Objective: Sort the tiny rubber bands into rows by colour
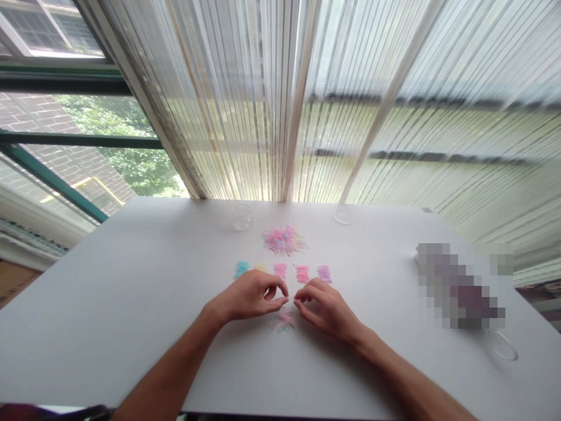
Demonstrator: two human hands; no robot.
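Above the white table, my left hand and my right hand face each other with fingertips almost meeting. Each thumb and forefinger is pinched together; whatever may be between them is too small to make out. Just below the fingertips lies a small loose group of pink and bluish rubber bands. Behind my hands runs a row of sorted bands: a blue stack, a yellow stack partly hidden by my left hand, a pink stack, a coral stack and a purple stack.
A mixed heap of pastel bands lies farther back. Behind it stand a clear round container on the left and a clear lid-like disc on the right. A blurred-out object with a pale loop rests at right.
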